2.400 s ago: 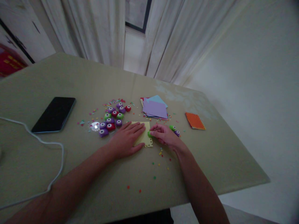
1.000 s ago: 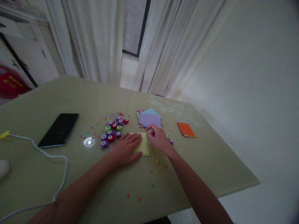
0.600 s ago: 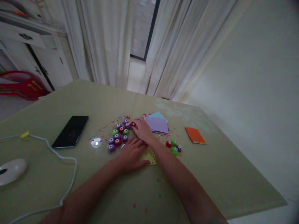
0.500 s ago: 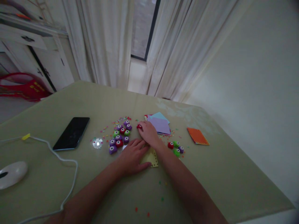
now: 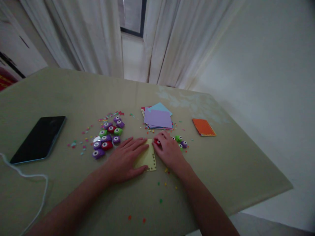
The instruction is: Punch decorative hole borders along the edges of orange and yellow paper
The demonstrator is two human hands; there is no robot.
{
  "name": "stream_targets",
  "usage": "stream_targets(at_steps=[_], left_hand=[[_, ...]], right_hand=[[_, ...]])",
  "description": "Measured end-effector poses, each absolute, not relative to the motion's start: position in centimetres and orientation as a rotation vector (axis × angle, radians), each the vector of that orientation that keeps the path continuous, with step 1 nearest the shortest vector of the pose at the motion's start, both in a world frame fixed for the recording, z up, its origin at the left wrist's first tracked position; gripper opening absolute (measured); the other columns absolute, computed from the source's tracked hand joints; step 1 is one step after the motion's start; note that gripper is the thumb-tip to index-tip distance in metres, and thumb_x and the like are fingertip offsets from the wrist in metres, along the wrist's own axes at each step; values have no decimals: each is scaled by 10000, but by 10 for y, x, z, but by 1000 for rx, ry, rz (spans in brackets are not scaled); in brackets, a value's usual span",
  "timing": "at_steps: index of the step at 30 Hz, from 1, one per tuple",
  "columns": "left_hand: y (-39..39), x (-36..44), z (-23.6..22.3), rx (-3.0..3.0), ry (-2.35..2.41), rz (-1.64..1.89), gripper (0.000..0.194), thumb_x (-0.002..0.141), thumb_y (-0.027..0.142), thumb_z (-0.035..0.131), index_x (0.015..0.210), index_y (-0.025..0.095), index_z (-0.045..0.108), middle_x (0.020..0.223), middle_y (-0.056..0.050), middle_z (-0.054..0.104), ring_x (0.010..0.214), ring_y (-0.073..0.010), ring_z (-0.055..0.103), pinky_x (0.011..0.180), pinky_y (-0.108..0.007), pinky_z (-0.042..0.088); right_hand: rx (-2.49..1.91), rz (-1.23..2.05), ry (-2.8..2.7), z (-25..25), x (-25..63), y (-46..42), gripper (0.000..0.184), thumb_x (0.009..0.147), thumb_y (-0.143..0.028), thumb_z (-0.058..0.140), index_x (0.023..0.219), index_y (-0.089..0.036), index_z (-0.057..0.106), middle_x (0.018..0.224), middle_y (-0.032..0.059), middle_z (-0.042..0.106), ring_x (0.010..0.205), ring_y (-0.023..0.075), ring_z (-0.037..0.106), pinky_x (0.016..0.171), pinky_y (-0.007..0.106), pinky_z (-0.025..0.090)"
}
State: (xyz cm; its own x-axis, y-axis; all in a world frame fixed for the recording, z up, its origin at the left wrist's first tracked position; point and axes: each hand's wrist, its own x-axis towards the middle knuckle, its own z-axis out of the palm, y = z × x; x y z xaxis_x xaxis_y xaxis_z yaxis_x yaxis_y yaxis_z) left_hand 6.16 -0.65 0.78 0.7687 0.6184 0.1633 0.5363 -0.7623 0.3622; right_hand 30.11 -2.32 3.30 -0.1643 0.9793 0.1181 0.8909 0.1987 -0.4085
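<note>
My left hand (image 5: pixel 126 160) lies flat with its fingers spread, pressing on a yellow sheet of paper (image 5: pixel 144 160). Small punched holes run along the paper's right and lower edges. At the sheet's upper right edge, my right hand (image 5: pixel 169 152) grips a small red craft punch (image 5: pixel 157 142), mostly hidden by its fingers. Just past that hand sit a few more punches, among them a green punch (image 5: pixel 178 138) and a purple punch (image 5: pixel 183 144). Left of my left hand is a cluster of purple, green and red punches (image 5: pixel 106 145) with white round eye-like tops.
Behind my hands lies a stack of coloured paper (image 5: pixel 158 118), with an orange stitched square (image 5: pixel 203 127) to its right. A black tablet (image 5: pixel 39 139) and a white cable (image 5: pixel 45 186) are on the left. Paper confetti (image 5: pixel 86 129) is scattered about the tabletop (image 5: pixel 103 95).
My right hand has moved with the red punch from the paper's far side to its right edge, so my arms no longer overlap. My left hand stays on the paper. The view has shifted.
</note>
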Motion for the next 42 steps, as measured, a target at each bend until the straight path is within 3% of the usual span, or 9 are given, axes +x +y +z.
stream_targets(at_steps=[8, 16, 21, 42], left_hand=[[-6, 59, 4, 2698, 894, 395, 762, 1011, 676, 592, 1632, 252, 464, 1710, -89, 460, 1547, -311, 476, 1316, -520, 324], [-5, 58, 4, 2693, 906, 420, 780, 1001, 679, 617, 1639, 266, 440, 1693, -79, 489, 1518, -306, 513, 1298, -505, 356], [-6, 58, 6, 2688, 916, 444, 718, 1032, 638, 595, 1616, 241, 466, 1670, -99, 517, 1501, -313, 532, 1271, -515, 389], [-7, 62, 9, 2692, 979, 497, 664, 1040, 614, 578, 1569, 217, 522, 1625, -122, 567, 1444, -337, 578, 1228, -554, 431]], right_hand=[[-1614, 680, -2103, 49, 320, -25, 208, 956, -92, 694, 1126, -208, 719, 1119, 70, 720, 1014, 226, 678, 921, 340, 497], [-1730, 767, -2041, 52, 328, -25, 145, 901, -202, 846, 951, -191, 711, 884, 31, 710, 782, 183, 627, 743, 309, 433], [-1713, 781, -2076, 57, 328, -29, 125, 875, -129, 778, 957, -171, 694, 836, 19, 710, 733, 162, 618, 699, 287, 419], [-1644, 869, -1949, 50, 330, -28, 126, 870, -247, 772, 933, -191, 677, 757, -18, 682, 667, 139, 608, 634, 268, 422]])
